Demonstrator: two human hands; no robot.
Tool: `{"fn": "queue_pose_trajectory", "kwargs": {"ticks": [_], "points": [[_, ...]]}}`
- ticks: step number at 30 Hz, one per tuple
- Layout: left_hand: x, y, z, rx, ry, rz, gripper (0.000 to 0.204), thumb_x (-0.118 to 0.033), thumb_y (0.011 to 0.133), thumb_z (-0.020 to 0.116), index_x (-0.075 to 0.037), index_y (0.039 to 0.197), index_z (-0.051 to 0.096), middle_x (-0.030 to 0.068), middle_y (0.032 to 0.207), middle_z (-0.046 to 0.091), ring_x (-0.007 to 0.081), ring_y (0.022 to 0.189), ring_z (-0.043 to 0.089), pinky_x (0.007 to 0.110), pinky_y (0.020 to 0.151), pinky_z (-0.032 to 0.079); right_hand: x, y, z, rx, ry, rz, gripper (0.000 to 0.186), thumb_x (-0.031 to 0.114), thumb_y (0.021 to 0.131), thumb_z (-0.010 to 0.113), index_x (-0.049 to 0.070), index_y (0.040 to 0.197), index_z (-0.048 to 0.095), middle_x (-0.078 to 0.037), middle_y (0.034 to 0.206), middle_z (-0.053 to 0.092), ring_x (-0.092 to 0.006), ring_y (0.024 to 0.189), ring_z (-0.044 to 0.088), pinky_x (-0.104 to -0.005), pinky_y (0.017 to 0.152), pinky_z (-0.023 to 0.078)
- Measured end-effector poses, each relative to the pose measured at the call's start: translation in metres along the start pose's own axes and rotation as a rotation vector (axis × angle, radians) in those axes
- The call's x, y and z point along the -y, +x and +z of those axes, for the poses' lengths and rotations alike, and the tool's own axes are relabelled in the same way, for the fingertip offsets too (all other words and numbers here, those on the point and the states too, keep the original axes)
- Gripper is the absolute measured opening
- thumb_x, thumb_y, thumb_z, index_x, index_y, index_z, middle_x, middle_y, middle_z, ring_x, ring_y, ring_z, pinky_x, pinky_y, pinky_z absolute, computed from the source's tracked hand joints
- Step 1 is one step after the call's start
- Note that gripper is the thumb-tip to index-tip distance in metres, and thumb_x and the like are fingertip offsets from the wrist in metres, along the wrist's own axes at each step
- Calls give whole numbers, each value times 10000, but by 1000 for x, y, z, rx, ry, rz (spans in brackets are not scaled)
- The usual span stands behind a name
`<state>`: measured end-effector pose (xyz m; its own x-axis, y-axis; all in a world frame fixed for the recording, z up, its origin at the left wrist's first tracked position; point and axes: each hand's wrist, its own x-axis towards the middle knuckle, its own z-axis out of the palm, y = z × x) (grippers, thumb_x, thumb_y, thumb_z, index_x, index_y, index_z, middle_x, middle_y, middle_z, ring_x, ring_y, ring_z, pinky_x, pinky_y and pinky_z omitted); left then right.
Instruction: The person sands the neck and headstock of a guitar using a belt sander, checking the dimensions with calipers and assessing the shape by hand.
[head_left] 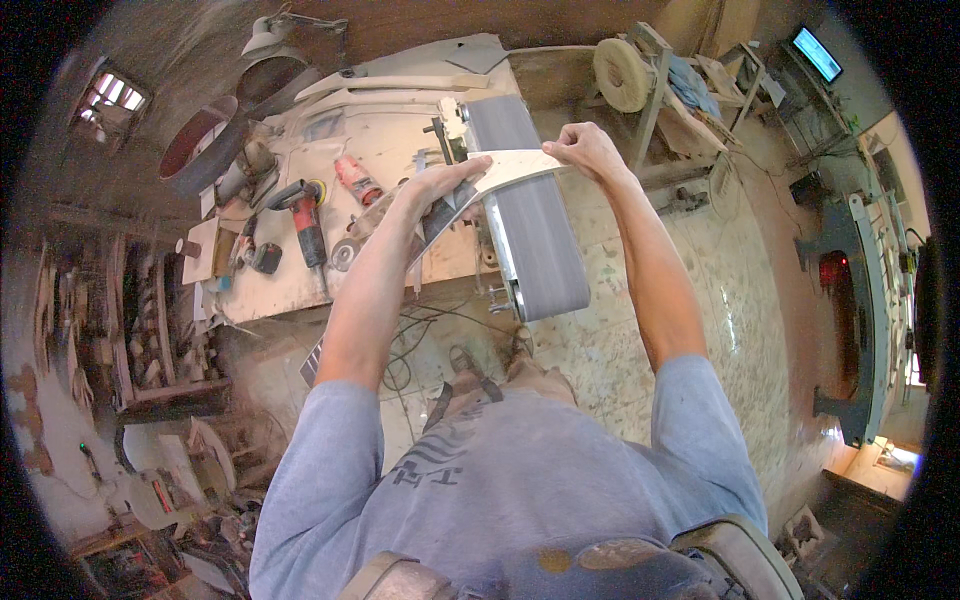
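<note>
A pale, curved piece of wood lies across the grey belt of a belt sander. My left hand grips its left end, thumb on top, beside the sander's metal side. At the other end my right hand pinches the tip between thumb and fingers, just past the belt's right edge. Both arms reach forward, and the wood's underside against the belt is hidden.
On the workbench to the left lie an angle grinder, a red power tool and long curved wooden pieces. Cables trail on the floor near my feet. A wooden frame with a round disc stands far right.
</note>
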<state>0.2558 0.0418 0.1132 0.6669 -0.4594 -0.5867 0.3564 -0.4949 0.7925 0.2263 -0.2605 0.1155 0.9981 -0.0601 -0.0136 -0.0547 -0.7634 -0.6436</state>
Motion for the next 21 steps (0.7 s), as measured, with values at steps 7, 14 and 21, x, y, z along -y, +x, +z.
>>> {"fn": "queue_pose_trajectory", "kwargs": {"ticks": [7,14,21], "points": [[3,10,-3,47,-31,-1,604,-611,935,696,-13,1018,713,81,732,709,150,536,676,256,454,558,0,-22,4,-80,24,13,435,478,797,828,53,783,740,-183,839,748,-345,842,730,-455,781,548],[-7,15,0,0,67,-44,611,-624,879,751,-19,964,742,89,683,706,150,533,681,269,482,562,-5,-53,8,-165,54,34,430,459,822,817,40,779,731,-165,795,733,-341,796,718,-449,755,544],[-16,5,-7,45,87,-49,610,-633,904,719,-29,993,732,80,711,714,140,534,680,262,477,570,6,-50,13,-180,35,44,410,457,819,818,55,792,743,-154,806,743,-342,812,727,-455,764,548]]}}
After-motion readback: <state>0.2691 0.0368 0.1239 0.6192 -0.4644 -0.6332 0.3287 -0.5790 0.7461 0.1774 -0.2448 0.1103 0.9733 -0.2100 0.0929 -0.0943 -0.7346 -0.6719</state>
